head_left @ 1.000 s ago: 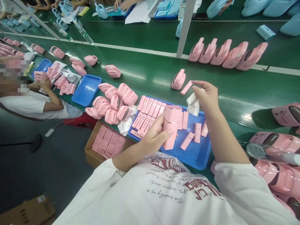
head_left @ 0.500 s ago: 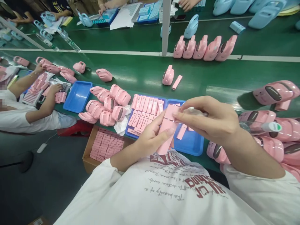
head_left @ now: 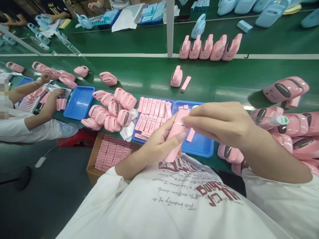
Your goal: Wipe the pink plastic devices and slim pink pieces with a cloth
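My left hand point(head_left: 158, 142) is closed around a flat, rectangular pink plastic piece point(head_left: 176, 130), thumb lying along its face. A thin seam crosses the piece near its upper end. Over that end, my right hand point(head_left: 221, 124) has its fingers pressed together and touching the piece; its fingertips are partly hidden. Below both hands, a blue tray point(head_left: 210, 151) holds a few loose pink strips point(head_left: 190, 135). Beside it on the left, rows of small pink pieces with dark markings point(head_left: 147, 122) fill another blue tray point(head_left: 137, 138).
Rounded pink handled housings point(head_left: 114, 109) are grouped left of the trays, and more point(head_left: 299, 126) are piled at right with a bottle lying among them. A cardboard box point(head_left: 92, 166) of pink pieces stands below. A co-worker's hands point(head_left: 53, 96) work at left. A post point(head_left: 170, 30) rises ahead.
My right hand's fingers have come closer together and lie flatter over the piece's upper end. My left hand keeps its hold. The whole view has shifted slightly.
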A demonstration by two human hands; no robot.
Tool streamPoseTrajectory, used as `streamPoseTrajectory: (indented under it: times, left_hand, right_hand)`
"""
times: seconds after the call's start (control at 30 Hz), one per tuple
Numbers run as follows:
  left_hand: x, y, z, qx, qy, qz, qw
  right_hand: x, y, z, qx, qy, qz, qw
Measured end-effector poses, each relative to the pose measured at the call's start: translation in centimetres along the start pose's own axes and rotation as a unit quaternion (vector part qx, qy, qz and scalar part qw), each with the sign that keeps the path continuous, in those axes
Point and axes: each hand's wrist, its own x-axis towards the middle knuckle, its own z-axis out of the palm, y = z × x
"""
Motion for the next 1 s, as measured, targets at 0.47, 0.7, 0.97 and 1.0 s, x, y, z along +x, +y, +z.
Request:
streamPoseTrajectory:
  times: [0.47,0.7,0.97,1.0]
  left_hand:
    - [0.0,-0.9,-0.1,-0.107,-0.026,0.050,0.993]
    - [1.3,-1.9,-0.4,-0.231,-0.081,0.099,0.965]
    - [1.7,-2.0,0.2,-0.260,-0.098,0.059,0.959]
    - [1.8,-2.1,0.3,-0.256,-0.096,0.056,0.960]
  right_hand:
    - [-2.1,-1.1,-1.4,0.340,0.155,0.150,0.915]
    - [-10.5,0.5,0.5,0.172,-0.342,0.263,0.885]
    - [-11.6,0.6,-0.8,0.122,-0.074,0.355,0.924]
    - [-10.1,-0.2,-1.2,0.079,0.012,0.372,0.925]
